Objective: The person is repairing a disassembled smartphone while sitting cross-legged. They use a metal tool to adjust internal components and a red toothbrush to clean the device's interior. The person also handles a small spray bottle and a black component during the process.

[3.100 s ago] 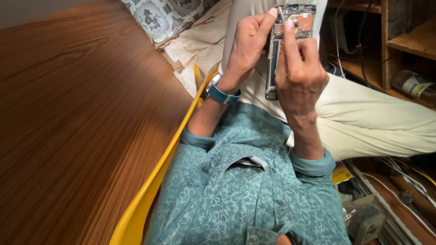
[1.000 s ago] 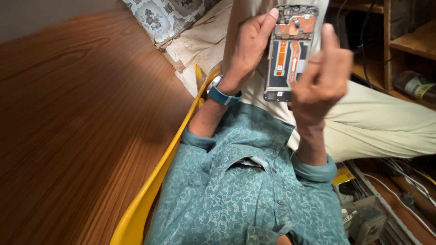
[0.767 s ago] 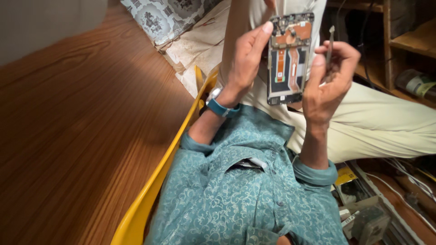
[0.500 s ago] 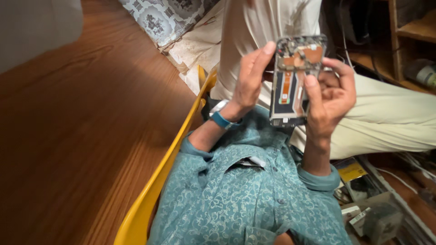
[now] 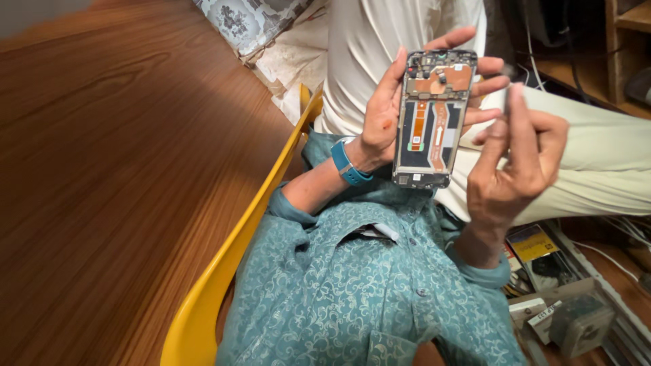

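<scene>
Head view: opened phone (image 5: 432, 115) held upright in left hand (image 5: 386, 115), back cover off, board and flex ribbons facing the camera, in front of the pale shirt and above the lap. Left fingers wrapped round both long edges, clamped firm. Right hand (image 5: 515, 169) just beside the phone's right edge, fingers pinched together on a thin tool (image 5: 507, 91), too blurred to name. Best done, judging from this: frame kept steady, tip brought in slowly, no pressing on the ribbons. Counted: one phone, one tool, two hands, one blue wristband (image 5: 347, 165), one yellow chair (image 5: 224, 271).
</scene>
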